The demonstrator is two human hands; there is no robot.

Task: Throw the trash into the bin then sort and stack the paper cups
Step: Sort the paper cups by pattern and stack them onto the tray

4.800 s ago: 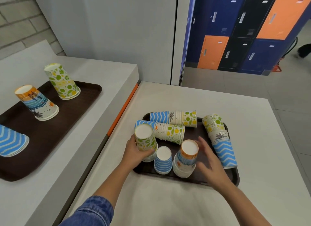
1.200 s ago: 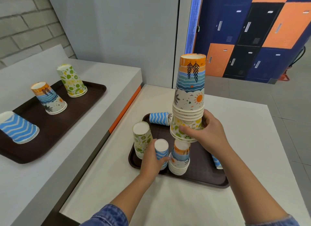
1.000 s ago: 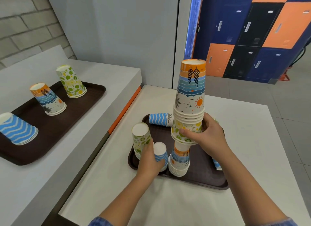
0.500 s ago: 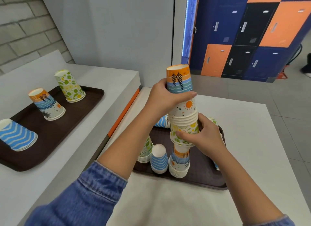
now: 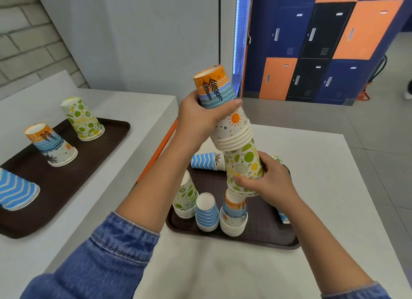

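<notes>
Left hand (image 5: pixel 200 118): closed around the upper part of the held stack, fingers wrapped over the orange-and-blue beach-print cups (image 5: pixel 219 102).
Right hand (image 5: pixel 267 182): closed around the lower part of the same stack, on the citrus-print cups (image 5: pixel 244 165).
Held stack: inverted nested cups, raised above the near tray, tilted with its top leaning left; beach-print group sits over the citrus-print group.
Near tray (image 5: pixel 267 234): dark brown, on the right counter (image 5: pixel 334 187), directly below the held stack.
Near tray contents: three inverted stacks along the near edge, left to right: citrus stack (image 5: pixel 186 198), blue chevron stack (image 5: pixel 206 214), beach stack (image 5: pixel 233 218). A blue chevron cup (image 5: pixel 205 161) lies on its side at the far edge. More cups at the right are mostly hidden behind the right hand.
Far tray (image 5: pixel 66 176): dark brown, on the left counter (image 5: pixel 133 102), well apart from the near tray.
Far tray contents: inverted citrus cup (image 5: pixel 83 120) farthest, beach cup (image 5: pixel 51 145) in the middle, blue chevron cup stack (image 5: pixel 15 193) nearest.
Background: blue, black and orange lockers (image 5: pixel 323 42) at far right.
</notes>
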